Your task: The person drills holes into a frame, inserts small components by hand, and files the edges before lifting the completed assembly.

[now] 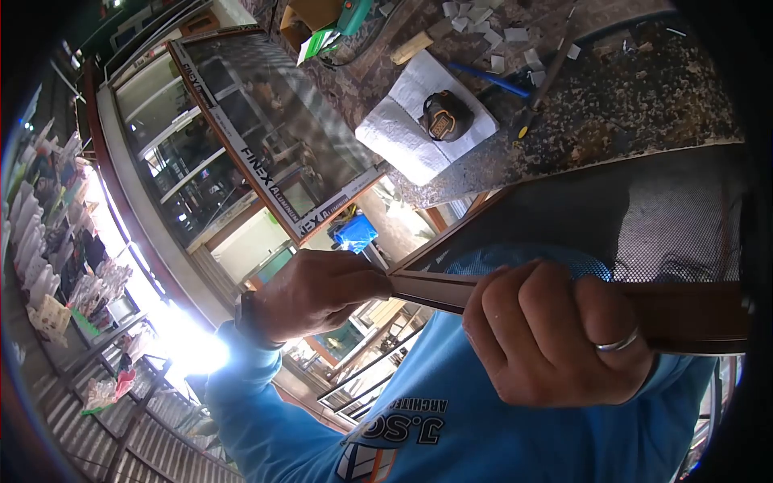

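A slip was judged the likeliest trouble: the brown frame bar (431,291) was held up in the air, close to the chest and clear of the speckled surface (644,105). If either grip were loosened, the bar could be dropped or twisted. The dark mesh (676,213) fixed along the bar could then be creased or pulled out of its groove. The bar's end and edges looked narrow and hard, so a palm or fingertip could be pinched or scraped if the bar were slid through a closed fist. The far end of the bar ran out of view at the right, and it could be knocked against something unseen.

The left hand (316,294) was closed around the near end of the bar, with the fingers curled under and the thumb pressed along the top. A dark watch was worn at its wrist, above a blue sleeve (241,378). The right hand (555,330), on which a ring (618,344) was worn, was shut in a full fist around the bar further along, just below the mesh. No gap could be seen between fingers and bar.

On the surface beyond, well apart from both hands, a tape measure (441,119) was laid on a white sheet (394,133), with a blue pen (491,79) nearby. A glazed frame (266,137) was leaned beside it.
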A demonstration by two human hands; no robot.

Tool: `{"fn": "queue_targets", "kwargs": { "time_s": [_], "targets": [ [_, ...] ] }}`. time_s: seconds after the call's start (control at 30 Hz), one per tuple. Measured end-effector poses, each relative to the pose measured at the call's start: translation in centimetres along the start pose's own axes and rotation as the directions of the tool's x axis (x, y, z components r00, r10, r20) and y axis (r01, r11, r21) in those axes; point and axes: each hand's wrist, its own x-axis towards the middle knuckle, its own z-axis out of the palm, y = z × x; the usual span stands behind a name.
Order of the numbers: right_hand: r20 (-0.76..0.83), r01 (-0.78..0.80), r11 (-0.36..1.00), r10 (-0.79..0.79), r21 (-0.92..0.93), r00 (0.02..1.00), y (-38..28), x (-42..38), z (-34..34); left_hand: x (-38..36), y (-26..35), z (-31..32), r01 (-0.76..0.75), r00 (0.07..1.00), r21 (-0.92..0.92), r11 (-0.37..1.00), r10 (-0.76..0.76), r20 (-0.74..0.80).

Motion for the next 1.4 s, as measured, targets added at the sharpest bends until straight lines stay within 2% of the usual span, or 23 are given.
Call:
{"fn": "queue_targets", "kwargs": {
  "time_s": [0.03,0.13,0.33,0.83,0.93,1.13,1.23,1.4],
  "targets": [
    [0.012,0.008,1.0,-0.008,0.011,1.0,0.2,0.2,-0.2,0.0,0.2,-0.1,0.009,1.0,-0.007,1.0,-0.009,-0.001],
    [-0.012,0.034,0.999,-0.034,0.006,0.999,0.3,0.0,0.0,-0.2,-0.4,-0.1,-0.125,0.992,0.025,0.992,0.124,0.016],
    [-0.046,0.044,0.999,-0.044,0.002,0.998,0.4,0.0,0.3,-1.1,-1.1,0.5,-0.189,0.982,0.04,0.981,0.19,-0.02],
    [-0.016,0.012,1.0,-0.012,-0.003,1.0,-0.3,0.1,0.1,-1.0,-0.7,0.4,-0.107,0.994,0.023,0.994,0.107,0.03],
    [-0.029,0.025,1.0,-0.025,-0.013,0.999,-0.5,-0.1,0.2,-0.6,-0.3,0.8,0.061,0.998,-0.15,0.987,-0.062,-0.004],
    [-0.053,0.036,0.999,-0.036,-0.017,0.998,-0.3,0.1,0.5,0.1,1.1,0.5,0.221,0.975,-0.198,0.955,-0.224,0.01],
    [-0.052,0.061,0.998,-0.061,-0.008,0.997,-0.2,0.1,0.6,0.0,1.8,0.7,0.384,0.918,-0.284,0.878,-0.396,0.017],
    [-0.047,0.12,0.993,-0.119,0.022,0.992,-0.1,0.0,0.5,0.8,2.6,0.1,0.467,0.881,-0.273,0.841,-0.468,0.067]
  ]
}}
